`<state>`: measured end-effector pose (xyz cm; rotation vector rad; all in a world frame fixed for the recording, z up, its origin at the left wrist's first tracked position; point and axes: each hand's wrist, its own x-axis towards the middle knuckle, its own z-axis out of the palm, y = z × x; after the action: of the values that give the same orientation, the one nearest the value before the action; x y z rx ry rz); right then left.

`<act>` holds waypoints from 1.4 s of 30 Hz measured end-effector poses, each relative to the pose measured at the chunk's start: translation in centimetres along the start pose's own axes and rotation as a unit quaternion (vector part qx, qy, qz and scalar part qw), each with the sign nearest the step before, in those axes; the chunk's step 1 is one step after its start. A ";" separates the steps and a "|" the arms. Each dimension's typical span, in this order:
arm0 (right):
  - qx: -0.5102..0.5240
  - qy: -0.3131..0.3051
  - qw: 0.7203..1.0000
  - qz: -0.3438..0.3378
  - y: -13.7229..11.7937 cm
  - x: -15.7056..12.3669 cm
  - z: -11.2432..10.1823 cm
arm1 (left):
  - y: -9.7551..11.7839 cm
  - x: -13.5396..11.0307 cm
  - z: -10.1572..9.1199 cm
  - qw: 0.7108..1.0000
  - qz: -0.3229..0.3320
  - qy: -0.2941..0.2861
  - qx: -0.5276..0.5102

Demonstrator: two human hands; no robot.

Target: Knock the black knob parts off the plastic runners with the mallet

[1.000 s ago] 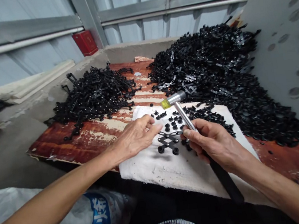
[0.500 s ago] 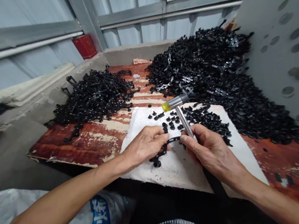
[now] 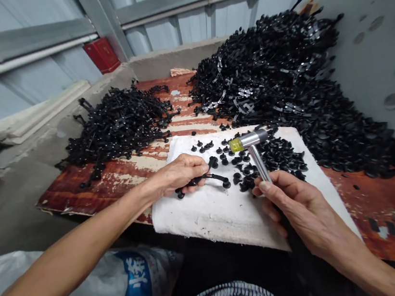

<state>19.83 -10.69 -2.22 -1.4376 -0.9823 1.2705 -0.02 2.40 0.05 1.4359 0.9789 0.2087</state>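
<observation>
My left hand (image 3: 184, 171) is closed on a black jointed plastic part (image 3: 218, 179) whose arms end in round knobs. It is held over the white cloth (image 3: 207, 219), and my fingers hide its middle. In my right hand (image 3: 294, 203) is a small mallet (image 3: 254, 139) with a metal head, one yellow face and one black face. My fingers wrap its handle, and the head points up above the cloth. Several loose black round pegs (image 3: 223, 156) stand on the cloth between the hands, with a denser heap of them (image 3: 282, 158) behind the mallet.
A pile of black jointed parts (image 3: 117, 122) lies at the left of the worn red board (image 3: 114, 180). A larger black pile (image 3: 267, 71) rises at the back right against a grey panel (image 3: 383, 65). A red box (image 3: 101, 55) sits in the corner; a white sack (image 3: 92, 288) is below left.
My left hand has shifted left with the black jointed part, away from my right hand. My right hand with the mallet has moved right and is no longer touching the part. The view has tilted slightly down.
</observation>
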 end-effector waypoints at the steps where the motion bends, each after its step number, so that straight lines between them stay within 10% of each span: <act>1: 0.009 0.001 1.000 0.003 0.0 0.0 0.0 | -0.1 0.1 -0.1 1.000 0.002 -0.004 -0.002; 35: 0.016 -0.008 1.000 0.003 0.3 0.0 -0.3 | 0.8 0.2 0.2 0.996 -0.006 0.006 0.094; 39: -0.148 -0.003 0.984 -0.104 0.0 0.4 -1.0 | 0.9 0.3 0.0 0.997 -0.020 -0.010 0.075; 42: -0.283 0.006 0.921 -0.266 -0.3 1.1 -1.5 | 0.7 0.5 0.0 0.998 -0.022 -0.021 0.057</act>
<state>21.47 -9.80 -2.18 -1.4390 -1.6882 0.5933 0.60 2.90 0.45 1.5152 1.0005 0.0897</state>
